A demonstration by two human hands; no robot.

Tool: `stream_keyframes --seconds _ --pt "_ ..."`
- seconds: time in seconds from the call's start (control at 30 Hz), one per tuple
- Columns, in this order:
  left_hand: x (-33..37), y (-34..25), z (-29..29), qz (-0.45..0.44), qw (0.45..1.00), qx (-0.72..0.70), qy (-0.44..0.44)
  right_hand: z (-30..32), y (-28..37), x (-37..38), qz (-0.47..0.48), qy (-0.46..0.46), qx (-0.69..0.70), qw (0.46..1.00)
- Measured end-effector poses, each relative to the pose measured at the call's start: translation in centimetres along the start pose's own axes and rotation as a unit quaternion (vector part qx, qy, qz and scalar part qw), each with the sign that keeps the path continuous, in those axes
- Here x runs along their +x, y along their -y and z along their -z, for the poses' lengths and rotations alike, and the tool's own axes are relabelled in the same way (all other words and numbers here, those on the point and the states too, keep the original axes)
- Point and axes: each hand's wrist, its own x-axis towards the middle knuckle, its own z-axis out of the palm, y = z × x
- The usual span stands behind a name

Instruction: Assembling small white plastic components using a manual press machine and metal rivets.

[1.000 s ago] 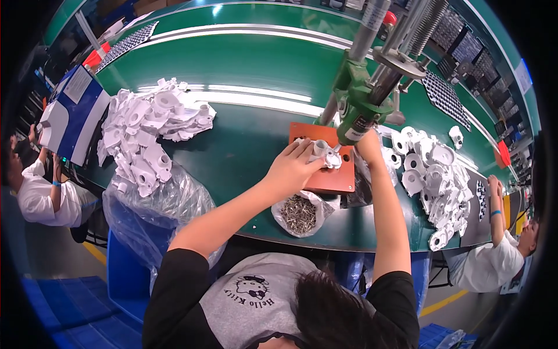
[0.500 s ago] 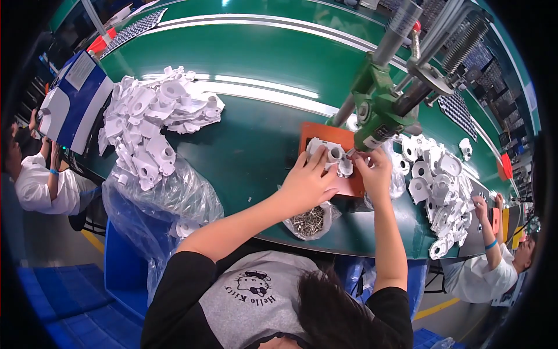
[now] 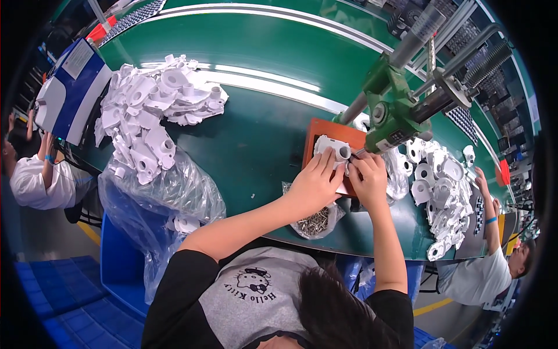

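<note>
A white plastic housing [image 3: 332,143] with a round tube lies on the orange base plate [image 3: 312,132] beneath the green hand press [image 3: 390,110]. My left hand [image 3: 315,185] is closed over its near side, fingers pressed on the housing. At its right side, just under the press tip, my right hand [image 3: 368,179] is pinched; whatever sits between those fingertips is too small or hidden to name. Close to my left wrist, a clear plastic bag [image 3: 334,218] holds many small metal pins [image 3: 314,223].
White plastic parts [image 3: 151,104] are heaped on the green table at left, near a clear bag [image 3: 189,186] over a blue bin [image 3: 119,256]. Another pile of white parts [image 3: 444,192] lies at right. A blue-and-white machine [image 3: 75,96] stands far left. Co-workers sit at both sides.
The view has shifted slightly. My right fingers have dropped from the press tip to beside the housing, while my left hand stays on it. The right co-worker's hand has moved toward the right pile.
</note>
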Motion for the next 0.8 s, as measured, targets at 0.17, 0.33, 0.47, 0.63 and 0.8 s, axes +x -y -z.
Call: stream_keyframes --seconds 0.17,0.33,0.47,0.63,0.8 --pt "0.1 0.1 0.8 -0.003 1.0 0.006 0.005 0.3 0.6 -1.0 -0.095 -0.005 0.064 0.993" --pt "0.1 0.4 0.8 0.002 1.0 0.02 0.018 1.6 2.8 -1.3 -0.136 -0.087 0.144 0.976" --pt "0.3 0.7 0.4 -0.01 1.0 -0.006 0.019 3.3 5.1 -4.3 -0.085 0.017 0.138 0.987" --pt "0.3 0.8 0.3 -0.015 1.0 -0.009 0.024 0.3 9.8 -6.2 -0.014 0.157 0.049 0.986" --pt "0.2 0.8 0.0 -0.015 1.0 -0.013 0.009 -0.9 9.2 -6.6 -0.001 0.132 0.025 0.991"
